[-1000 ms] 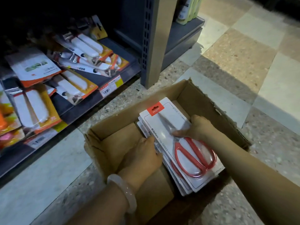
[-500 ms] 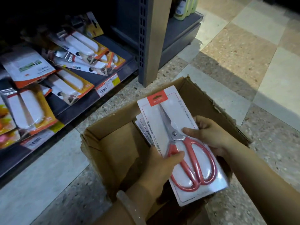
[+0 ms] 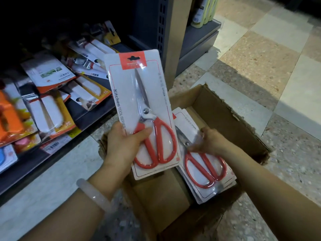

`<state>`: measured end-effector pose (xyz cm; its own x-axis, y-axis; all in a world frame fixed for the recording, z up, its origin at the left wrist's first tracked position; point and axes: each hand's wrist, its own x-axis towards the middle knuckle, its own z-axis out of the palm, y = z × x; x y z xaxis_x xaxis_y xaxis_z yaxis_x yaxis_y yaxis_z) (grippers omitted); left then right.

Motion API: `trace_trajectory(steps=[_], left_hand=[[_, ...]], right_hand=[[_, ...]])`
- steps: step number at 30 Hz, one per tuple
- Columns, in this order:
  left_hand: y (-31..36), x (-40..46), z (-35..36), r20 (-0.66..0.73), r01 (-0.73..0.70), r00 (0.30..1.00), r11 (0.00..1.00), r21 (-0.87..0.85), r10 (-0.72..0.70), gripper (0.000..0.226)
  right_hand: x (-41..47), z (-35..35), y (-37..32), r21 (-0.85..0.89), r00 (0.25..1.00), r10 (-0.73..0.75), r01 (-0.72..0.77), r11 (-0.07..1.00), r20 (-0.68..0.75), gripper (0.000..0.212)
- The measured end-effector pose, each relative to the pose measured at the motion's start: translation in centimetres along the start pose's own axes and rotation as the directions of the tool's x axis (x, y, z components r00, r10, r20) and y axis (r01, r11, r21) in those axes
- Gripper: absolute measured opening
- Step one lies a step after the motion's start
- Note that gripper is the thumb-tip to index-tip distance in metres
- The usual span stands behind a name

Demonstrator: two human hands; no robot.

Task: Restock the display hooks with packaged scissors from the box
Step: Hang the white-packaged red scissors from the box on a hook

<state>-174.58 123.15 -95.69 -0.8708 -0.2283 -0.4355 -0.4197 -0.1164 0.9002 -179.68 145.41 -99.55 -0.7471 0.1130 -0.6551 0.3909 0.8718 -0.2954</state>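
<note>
My left hand (image 3: 124, 144) grips a packaged pair of red-handled scissors (image 3: 139, 101) by its lower left side and holds it upright above the box, card top pointing to the shelf. An open cardboard box (image 3: 225, 112) stands on the floor. A stack of scissor packs (image 3: 206, 167) lies along its right side. My right hand (image 3: 212, 141) rests on the top pack of that stack, fingers curled over its blade area; whether it grips the pack is unclear. No display hooks are visible.
A low dark shelf (image 3: 83, 112) at the left carries several loose packaged kitchen tools, with price labels on its front edge. A grey shelf upright (image 3: 171, 40) rises behind the box. Bottles (image 3: 203, 11) stand on the neighbouring shelf. Tiled floor extends to the right.
The top scissors pack has come out of the box and passed into my left hand alone, rising toward the shelf. My right hand has dropped back onto the stack in the box.
</note>
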Motion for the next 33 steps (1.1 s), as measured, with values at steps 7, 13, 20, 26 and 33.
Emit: trace_trajectory(steps=[7, 13, 20, 26, 33], left_hand=[[-1.1, -0.2, -0.9, -0.054, 0.003, 0.999, 1.0, 0.005, -0.003, 0.045], [-0.9, -0.7, -1.8, -0.081, -0.007, 0.997, 1.0, -0.021, 0.005, 0.04], [2.2, -0.6, -5.7, -0.081, -0.128, 0.989, 0.991, -0.036, 0.125, 0.043], [6.5, -1.9, -11.0, -0.16, -0.265, 0.956, 0.959, -0.1, 0.248, 0.036], [8.8, -5.9, -22.3, -0.344, -0.437, 0.852, 0.898, -0.053, 0.395, 0.039]], right_hand=[[-0.2, 1.2, 0.0, -0.041, 0.979, 0.024, -0.033, 0.999, -0.202, 0.079], [-2.2, 0.5, 1.0, 0.358, 0.999, -0.001, 0.018, 0.934, -0.048, 0.067], [-7.0, -2.6, -1.3, 0.512, 0.927, -0.278, 0.37, 0.775, -0.251, 0.05], [-9.3, -3.8, -11.2, 0.479, 0.762, -0.496, 0.648, 0.593, -0.417, 0.066], [-12.5, 1.3, -22.5, 0.502, 0.635, -0.644, 0.759, 0.415, -0.426, 0.04]])
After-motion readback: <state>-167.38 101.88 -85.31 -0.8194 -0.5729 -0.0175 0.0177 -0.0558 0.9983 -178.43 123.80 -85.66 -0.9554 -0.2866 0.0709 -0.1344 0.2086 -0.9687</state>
